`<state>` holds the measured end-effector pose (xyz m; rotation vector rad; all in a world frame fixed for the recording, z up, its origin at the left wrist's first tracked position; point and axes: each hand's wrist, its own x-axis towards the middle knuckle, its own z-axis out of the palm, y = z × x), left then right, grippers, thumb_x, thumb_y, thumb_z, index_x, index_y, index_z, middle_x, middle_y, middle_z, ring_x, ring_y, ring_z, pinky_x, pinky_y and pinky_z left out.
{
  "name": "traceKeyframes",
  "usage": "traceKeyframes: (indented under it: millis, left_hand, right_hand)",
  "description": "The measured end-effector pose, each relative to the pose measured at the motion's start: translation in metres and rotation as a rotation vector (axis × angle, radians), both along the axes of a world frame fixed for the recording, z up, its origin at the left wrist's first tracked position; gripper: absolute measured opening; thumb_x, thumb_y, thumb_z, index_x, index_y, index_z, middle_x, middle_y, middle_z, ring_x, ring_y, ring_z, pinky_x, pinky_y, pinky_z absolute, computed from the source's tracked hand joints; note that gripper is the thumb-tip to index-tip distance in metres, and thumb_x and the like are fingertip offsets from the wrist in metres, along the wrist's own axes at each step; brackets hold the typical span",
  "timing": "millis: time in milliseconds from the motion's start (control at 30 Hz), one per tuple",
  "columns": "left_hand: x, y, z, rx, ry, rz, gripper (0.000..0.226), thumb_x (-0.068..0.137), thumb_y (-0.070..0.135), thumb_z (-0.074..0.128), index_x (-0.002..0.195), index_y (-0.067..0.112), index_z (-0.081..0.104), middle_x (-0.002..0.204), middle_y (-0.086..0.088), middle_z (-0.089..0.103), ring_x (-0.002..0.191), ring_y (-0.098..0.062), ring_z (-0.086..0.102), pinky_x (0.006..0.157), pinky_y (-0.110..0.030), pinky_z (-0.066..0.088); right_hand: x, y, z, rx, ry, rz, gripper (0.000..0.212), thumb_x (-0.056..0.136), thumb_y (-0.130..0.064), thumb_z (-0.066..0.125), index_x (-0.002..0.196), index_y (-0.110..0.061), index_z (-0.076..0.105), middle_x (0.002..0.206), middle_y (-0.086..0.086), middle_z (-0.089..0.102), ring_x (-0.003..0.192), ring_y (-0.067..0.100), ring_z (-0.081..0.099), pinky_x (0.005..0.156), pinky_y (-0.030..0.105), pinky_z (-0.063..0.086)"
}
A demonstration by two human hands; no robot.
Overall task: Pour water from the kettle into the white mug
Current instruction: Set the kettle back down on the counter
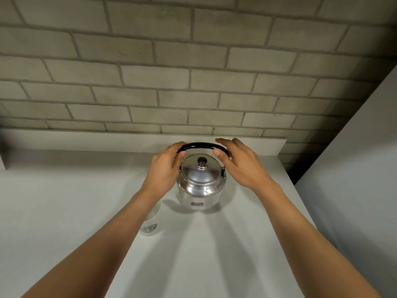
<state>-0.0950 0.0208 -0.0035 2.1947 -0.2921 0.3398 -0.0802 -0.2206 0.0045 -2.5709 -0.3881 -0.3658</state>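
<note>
Pouring not yet begun, by my read: kettle (200, 186) stands upright at frame centre on the white surface (64, 201), lid on, while the white mug (151, 224) sits just lower left of it, half hidden under the left forearm. Left hand (165, 166) curls round the left end of the black handle (202, 145); right hand (238, 164) rests half-open on the right end, thumb touching, whether gripping I cannot tell. Count: 1 kettle, 1 mug, 2 hands; lift, tilt and pour remain.

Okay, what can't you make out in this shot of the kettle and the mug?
- White mug: head view, mostly hidden under the left forearm; its rim and inside don't show.
- Kettle spout: not visible from this angle.
- Water level: lid covers it.
- Grip on the handle: left hand and right hand hide its ends.
- Mug logo: too small to read.
</note>
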Motion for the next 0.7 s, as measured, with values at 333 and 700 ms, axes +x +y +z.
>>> traceKeyframes:
  millis: [333, 700]
  left_hand:
    - [0.084, -0.001, -0.031, -0.051, 0.099, 0.040, 0.026, 0.111, 0.019, 0.049, 0.131, 0.015, 0.066, 0.102, 0.001, 0.071, 0.093, -0.022, 0.068, 0.081, -0.025, 0.045]
    - [0.127, 0.000, -0.058, -0.088, 0.163, 0.064, 0.029, 0.111, 0.019, 0.049, 0.135, 0.019, 0.064, 0.113, 0.008, 0.066, 0.096, -0.019, 0.065, 0.087, -0.026, 0.046]
  right_hand:
    - [0.076, 0.001, -0.023, 0.046, 0.186, 0.007, 0.037, 0.108, -0.042, 0.047, 0.140, -0.028, 0.058, 0.114, 0.001, 0.074, 0.103, 0.024, 0.067, 0.079, 0.034, 0.048]
    - [0.125, 0.009, -0.051, 0.115, 0.215, 0.027, 0.033, 0.109, -0.035, 0.050, 0.135, -0.019, 0.063, 0.109, 0.006, 0.074, 0.097, 0.025, 0.068, 0.083, 0.035, 0.054]
